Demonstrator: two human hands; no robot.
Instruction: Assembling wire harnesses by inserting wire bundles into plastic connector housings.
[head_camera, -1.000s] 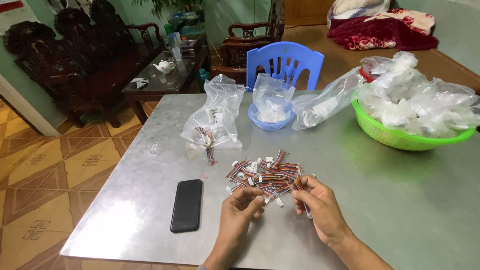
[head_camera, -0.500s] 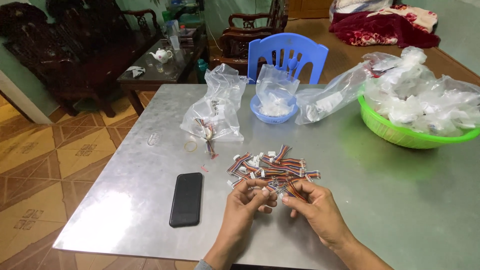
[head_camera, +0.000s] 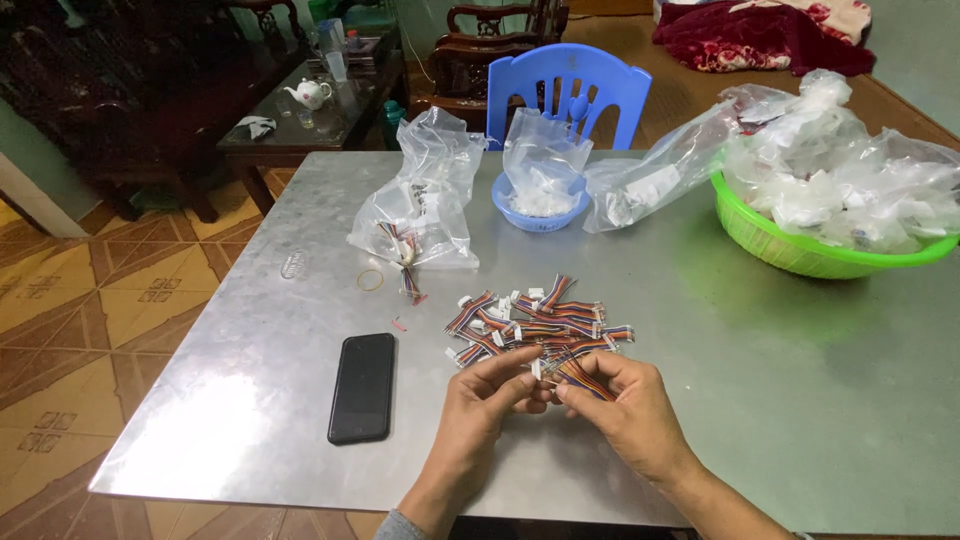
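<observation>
Pinching one ribbon-wire lead at bottom centre, w/ most of the pile untouched.

Head view: left hand (head_camera: 487, 400) and right hand (head_camera: 622, 408) meet fingertip to fingertip just below centre frame, both pinched on one multicolour wire lead (head_camera: 578, 378) w/ a small white connector; neither hand is spread. Right above them sits the loose pile of leads (head_camera: 535, 325) on the metal table (head_camera: 780, 380), apparently the stock left to handle. No finished batch is visibly separate near the hands, so progress looks early, tho I can't tell for sure. Black phone (head_camera: 362, 387) lies left of hands. Upper frame: clear bag w/ more leads (head_camera: 420, 205), blue bowl (head_camera: 540, 210), green basket of bagged parts (head_camera: 830, 250) at right.
</observation>
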